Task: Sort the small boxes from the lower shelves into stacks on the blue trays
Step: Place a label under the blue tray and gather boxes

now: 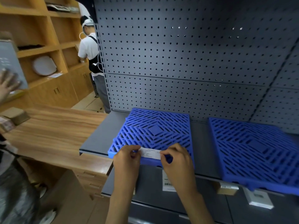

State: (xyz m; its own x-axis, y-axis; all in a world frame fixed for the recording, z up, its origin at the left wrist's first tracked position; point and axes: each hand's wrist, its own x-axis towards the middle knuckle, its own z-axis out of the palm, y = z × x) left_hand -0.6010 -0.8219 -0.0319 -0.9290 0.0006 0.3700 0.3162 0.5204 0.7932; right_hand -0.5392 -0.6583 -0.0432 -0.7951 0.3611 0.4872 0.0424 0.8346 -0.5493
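Two blue lattice trays lie on a grey metal shelf (97, 143): the left tray (153, 126) in the middle, the right tray (252, 147) beside it. At the left tray's front edge both hands hold a small white printed label (151, 153). My left hand (127, 156) pinches its left end and my right hand (175, 157) pinches its right end. On the lower shelf, small boxes show: a tan one (224, 188), a white one (258, 199), and a white barcode label (167, 181) partly behind my right wrist.
A grey pegboard (178, 54) backs the shelf. A wooden counter (53, 131) with boxes (16, 117) lies to the left, a cardboard carton (68, 199) below it. A person (93, 59) stands at wooden shelving behind; another person's hand (8, 84) is at far left.
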